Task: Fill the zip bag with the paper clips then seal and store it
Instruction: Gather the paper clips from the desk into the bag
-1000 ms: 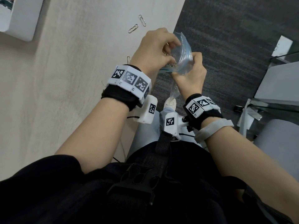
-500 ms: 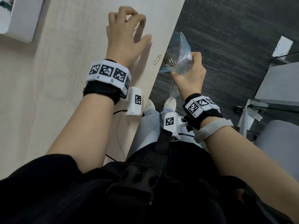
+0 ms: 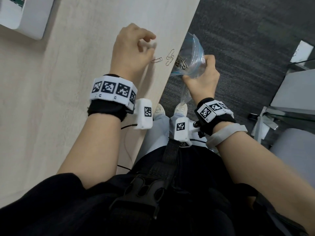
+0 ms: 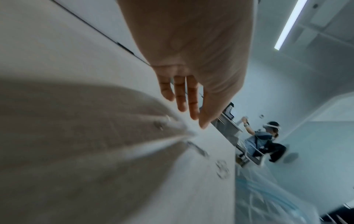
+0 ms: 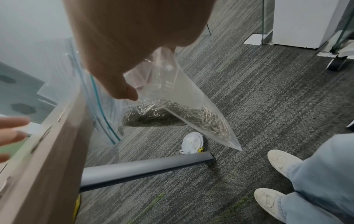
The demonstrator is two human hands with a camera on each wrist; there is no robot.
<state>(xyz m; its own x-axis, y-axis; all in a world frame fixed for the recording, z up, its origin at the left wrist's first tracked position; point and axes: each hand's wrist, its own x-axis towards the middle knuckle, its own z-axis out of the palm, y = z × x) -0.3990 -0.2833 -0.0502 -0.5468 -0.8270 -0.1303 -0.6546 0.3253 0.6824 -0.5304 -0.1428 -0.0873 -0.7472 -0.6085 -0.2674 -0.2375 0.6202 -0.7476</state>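
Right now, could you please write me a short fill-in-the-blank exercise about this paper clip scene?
1. The zip bag is held by the ____ hand.
2. The loose paper clips lie near the table's ____.
3. The bag's mouth is ____.
4. The left hand is above the ____.

Missing words: right; edge; open; table

Pale wooden table (image 3: 71,86), loose paper clips (image 3: 169,59) near edge

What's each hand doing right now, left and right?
Left hand: open, fingers loosely curled over the table near the loose clips, holding nothing visible.
Right hand: grips the bag, clips inside.
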